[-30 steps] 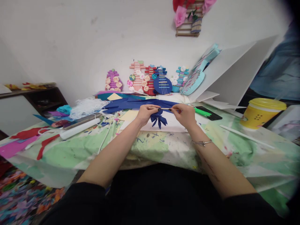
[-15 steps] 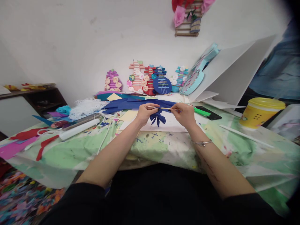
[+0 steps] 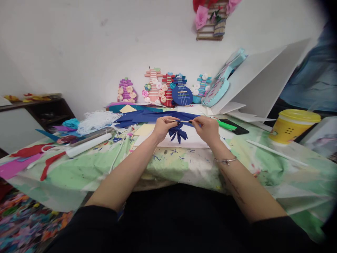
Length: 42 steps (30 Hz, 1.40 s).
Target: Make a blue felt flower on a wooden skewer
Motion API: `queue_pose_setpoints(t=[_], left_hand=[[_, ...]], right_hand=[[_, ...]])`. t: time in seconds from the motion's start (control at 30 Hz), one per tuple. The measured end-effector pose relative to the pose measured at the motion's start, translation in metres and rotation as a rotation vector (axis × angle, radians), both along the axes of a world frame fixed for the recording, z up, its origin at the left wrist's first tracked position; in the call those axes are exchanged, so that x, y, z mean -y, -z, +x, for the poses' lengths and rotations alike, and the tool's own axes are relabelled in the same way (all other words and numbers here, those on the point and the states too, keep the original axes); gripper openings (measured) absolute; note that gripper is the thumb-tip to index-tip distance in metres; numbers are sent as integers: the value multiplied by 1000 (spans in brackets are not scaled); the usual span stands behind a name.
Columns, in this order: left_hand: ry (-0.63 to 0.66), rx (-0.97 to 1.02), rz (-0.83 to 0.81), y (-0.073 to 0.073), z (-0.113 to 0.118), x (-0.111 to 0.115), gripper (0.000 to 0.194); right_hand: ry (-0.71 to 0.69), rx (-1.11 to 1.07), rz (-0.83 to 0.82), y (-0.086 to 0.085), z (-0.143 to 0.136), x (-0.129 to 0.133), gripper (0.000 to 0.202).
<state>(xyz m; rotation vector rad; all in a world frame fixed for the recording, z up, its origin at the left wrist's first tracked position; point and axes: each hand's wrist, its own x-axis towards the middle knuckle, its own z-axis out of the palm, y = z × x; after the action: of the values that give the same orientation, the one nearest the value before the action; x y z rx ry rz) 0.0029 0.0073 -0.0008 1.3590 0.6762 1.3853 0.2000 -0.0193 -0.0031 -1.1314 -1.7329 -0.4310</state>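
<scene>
Pinching a thin, pale stick (image 3: 185, 121) over the desk (image 3: 263, 172) — with the left hand (image 3: 163, 127) on one side and the right hand (image 3: 207, 128) on the other. Closed in each grip, thumb to finger, and lying almost flat from side to side. Poking a bit out past the left thumb. Letting a bunch of dark blue paper (image 3: 179, 135) hang just below the left grip, with pointy bits spread out and down like petals. Cannot tell if stuck on the stick or held by the left fingers too. Held up over a white sheet (image 3: 197, 140), with tiny blue scraps (image 3: 173, 153) on the cloth (image 3: 71, 168) in front. Can see big blue paper (image 3: 137, 117) just behind. To the right of the right hand, can spot a bright green tool (image 3: 226, 125) beside a flat black thing (image 3: 241, 131), then a yellow cup (image 3: 291, 127) farther off. At the back, can see a round blue toy lute (image 3: 182, 96) near a purple one — and fluffy white string (image 3: 96, 123) on the left.
</scene>
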Motion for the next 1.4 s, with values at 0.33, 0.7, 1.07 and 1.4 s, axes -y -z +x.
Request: queue_pose_setpoints(t=[0.33, 0.7, 1.07, 1.4], left_hand=[[13, 0, -18, 0, 1, 1, 33], [24, 13, -14, -2, 1, 4, 29], [-15, -103, 105, 4, 3, 1, 24], [38, -120, 115, 5, 3, 2, 30]], right_hand=[[-53, -57, -37, 1, 1, -3, 23], [-92, -63, -31, 1, 2, -3, 20], [-9, 74, -95, 1, -10, 2, 43], [26, -7, -115, -2, -12, 4, 47]])
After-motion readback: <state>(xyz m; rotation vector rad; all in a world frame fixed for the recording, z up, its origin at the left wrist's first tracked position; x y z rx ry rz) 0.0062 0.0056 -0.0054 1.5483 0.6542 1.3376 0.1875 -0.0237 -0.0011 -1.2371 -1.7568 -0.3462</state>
